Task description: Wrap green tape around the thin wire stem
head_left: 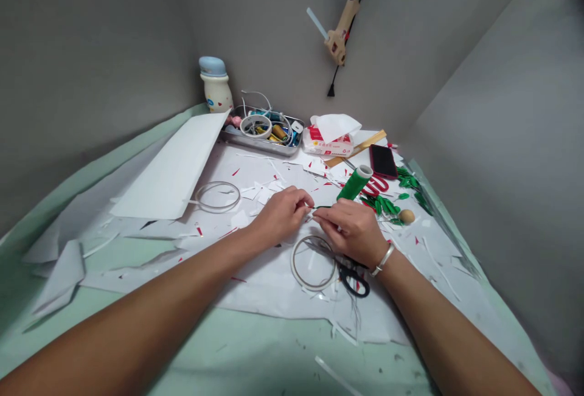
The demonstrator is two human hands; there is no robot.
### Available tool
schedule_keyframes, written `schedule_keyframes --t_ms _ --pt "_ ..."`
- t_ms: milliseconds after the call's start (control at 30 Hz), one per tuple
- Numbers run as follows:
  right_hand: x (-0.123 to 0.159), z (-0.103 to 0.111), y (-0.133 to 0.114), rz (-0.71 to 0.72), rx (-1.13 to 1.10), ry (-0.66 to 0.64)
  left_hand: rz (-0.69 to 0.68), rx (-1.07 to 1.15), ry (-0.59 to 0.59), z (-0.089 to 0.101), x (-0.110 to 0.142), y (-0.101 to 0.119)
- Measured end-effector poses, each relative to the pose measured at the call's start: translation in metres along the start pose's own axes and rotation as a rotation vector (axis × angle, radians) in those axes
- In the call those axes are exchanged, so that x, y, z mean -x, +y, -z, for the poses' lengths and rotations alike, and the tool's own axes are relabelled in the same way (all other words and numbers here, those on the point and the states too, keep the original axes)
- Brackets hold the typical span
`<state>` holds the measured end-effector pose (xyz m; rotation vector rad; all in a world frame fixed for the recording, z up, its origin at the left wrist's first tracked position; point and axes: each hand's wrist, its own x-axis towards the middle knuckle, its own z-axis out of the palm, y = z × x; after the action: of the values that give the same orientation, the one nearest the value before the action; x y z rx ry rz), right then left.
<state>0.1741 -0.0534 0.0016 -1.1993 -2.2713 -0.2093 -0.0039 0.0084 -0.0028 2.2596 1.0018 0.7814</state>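
On the mint-green counter (237, 347), white paper scraps (255, 280) surround a green thread spool (354, 182). Just beside the spool, the left hand (280, 215) and right hand (349, 230) pinch a thin green wire (322, 207) between their fingertips. Black-handled scissors (353, 280) lie nearer the person than the spool.

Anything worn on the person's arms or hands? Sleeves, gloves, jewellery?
No gloves or sleeves in view on the left hand or the right hand. The only thing worn is a narrow silver-coloured metal bracelet at the right wrist.
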Motion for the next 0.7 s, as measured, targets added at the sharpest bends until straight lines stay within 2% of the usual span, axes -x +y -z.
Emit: schedule_keyframes --t_ms 167,333,567,700 --pt "-0.004 0.002 0.009 -0.162 -0.173 0.060 -0.081 -0.020 -0.105 -0.001 0.003 0.005" --pt "-0.003 -0.001 0.021 -0.392 -0.425 0.083 -0.024 0.074 -0.156 -0.001 0.005 0.009" --pt "-0.003 0.002 0.022 -0.479 -0.559 0.018 -0.071 0.065 -0.190 0.002 0.005 0.012" --pt "-0.003 0.002 0.026 -0.557 -0.624 0.006 -0.064 0.196 -0.237 0.003 0.005 0.013"
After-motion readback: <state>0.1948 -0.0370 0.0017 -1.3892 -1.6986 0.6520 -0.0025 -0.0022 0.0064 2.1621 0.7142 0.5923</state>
